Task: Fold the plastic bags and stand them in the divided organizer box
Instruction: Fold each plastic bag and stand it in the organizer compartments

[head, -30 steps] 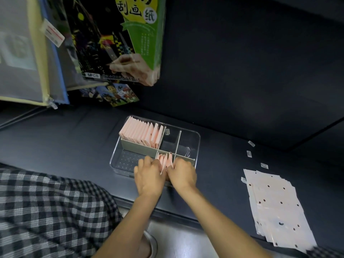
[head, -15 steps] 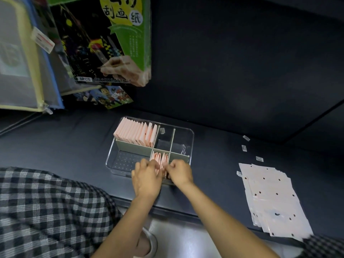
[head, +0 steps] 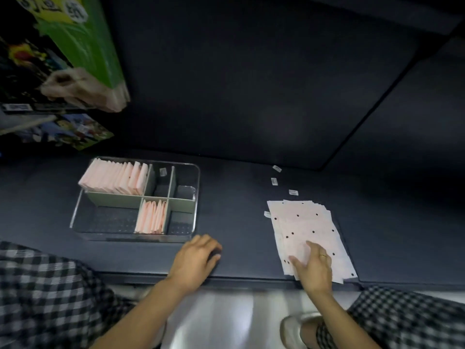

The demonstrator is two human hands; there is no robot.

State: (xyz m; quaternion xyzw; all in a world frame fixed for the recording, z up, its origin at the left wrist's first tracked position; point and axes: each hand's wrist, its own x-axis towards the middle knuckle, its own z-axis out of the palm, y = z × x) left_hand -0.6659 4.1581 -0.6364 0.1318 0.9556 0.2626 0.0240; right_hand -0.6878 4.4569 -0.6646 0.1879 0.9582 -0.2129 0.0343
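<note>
1 clear organizer box (head: 75, 217) sat on the dark counter (head: 239, 222), split by pale green dividers (head: 113, 199). 2 of its compartments held folded pink bags standing on edge: a long row (head: 113, 178) in the far left compartment, too tightly packed to count, and a shorter bunch (head: 151, 217) in the near middle one. To the right, well apart from the box, lay 1 fanned stack of flat, unfolded plastic bags (head: 307, 222), pale with black dots. 4 small white tabs (head: 293, 192) lay scattered near the stack's far edge.

The left hand (head: 196, 260) rested palm down on the counter just in front of the box's near right corner, fingers loosely curled and holding nothing, not touching the box. The right hand (head: 312, 268) lay on the near end of the flat stack, fingers spread and straight, pressing on the top bag, with a ring on 1 finger. Both forearms reached in from the near edge, over checked fabric (head: 50, 298) at either side.
</note>
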